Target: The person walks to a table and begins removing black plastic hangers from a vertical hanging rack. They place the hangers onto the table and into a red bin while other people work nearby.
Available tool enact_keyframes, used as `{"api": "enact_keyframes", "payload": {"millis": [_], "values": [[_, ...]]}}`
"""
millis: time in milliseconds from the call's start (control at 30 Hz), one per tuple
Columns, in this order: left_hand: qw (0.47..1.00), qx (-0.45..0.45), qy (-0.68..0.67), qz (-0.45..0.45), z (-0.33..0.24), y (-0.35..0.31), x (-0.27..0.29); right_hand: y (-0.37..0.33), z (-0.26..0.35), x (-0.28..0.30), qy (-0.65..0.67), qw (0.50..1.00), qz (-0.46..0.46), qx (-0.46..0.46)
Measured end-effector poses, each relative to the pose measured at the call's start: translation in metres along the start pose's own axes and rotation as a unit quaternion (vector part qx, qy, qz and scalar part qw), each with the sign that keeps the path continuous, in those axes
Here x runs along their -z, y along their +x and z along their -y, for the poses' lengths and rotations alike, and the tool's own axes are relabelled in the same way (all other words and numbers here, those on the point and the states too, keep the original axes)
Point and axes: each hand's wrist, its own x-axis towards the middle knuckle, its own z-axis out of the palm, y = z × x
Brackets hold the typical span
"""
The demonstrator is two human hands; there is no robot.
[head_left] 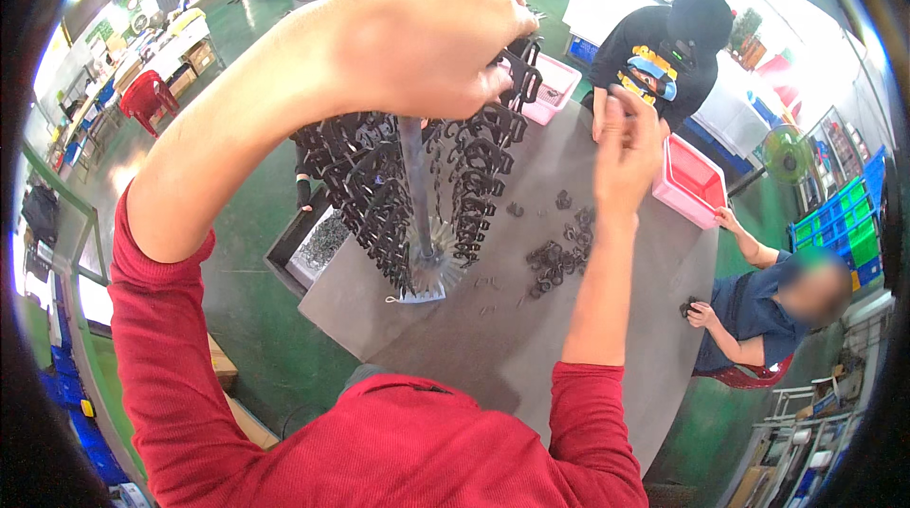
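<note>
My left hand (pixel 455 44) is raised at the top of a rack, its fingers closed on a black looped part (pixel 523 67). Many similar black loop-shaped parts (pixel 365 190) hang in rows around an upright metal pole (pixel 414 186). My right hand (pixel 626 153) is lifted to the right of the rack, above the table, with its fingers stretched upward and no object visible in them. Below it, a loose pile of black curved pieces (pixel 557 257) lies on the grey table (pixel 455 347). The left fingertips are partly hidden.
A pink basket (pixel 690 181) stands at the table's right edge, another pink basket (pixel 550 91) behind the rack. One person in black (pixel 654 63) stands across; another in dark blue (pixel 749 304) sits at right holding a black piece. A tray (pixel 322 247) sits left.
</note>
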Motion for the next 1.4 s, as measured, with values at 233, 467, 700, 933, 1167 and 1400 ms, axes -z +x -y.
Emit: {"api": "enact_keyframes", "payload": {"millis": [233,467,700,933,1167,1400], "values": [[0.998,-0.027,0.008,-0.057,-0.002,0.008,-0.013,-0.006,0.063,-0.044,-0.078,0.976,-0.075,0.187],[0.998,-0.033,0.024,-0.054,-0.003,0.006,-0.016,-0.015,0.061,-0.044,0.259,0.963,-0.002,-0.073],[0.998,0.038,-0.045,0.031,-0.016,0.006,0.005,0.000,0.010,0.000,0.215,0.963,0.064,-0.150],[0.996,-0.055,-0.062,0.025,0.009,0.000,0.004,0.009,-0.130,0.048,0.190,0.949,0.087,-0.237],[0.994,0.004,-0.070,0.079,-0.028,0.002,0.040,-0.007,-0.230,0.063,-0.252,0.943,0.183,-0.122],[0.998,-0.005,0.055,0.008,-0.005,0.003,0.012,0.009,0.003,-0.006,-0.022,0.999,0.015,0.039]]}}
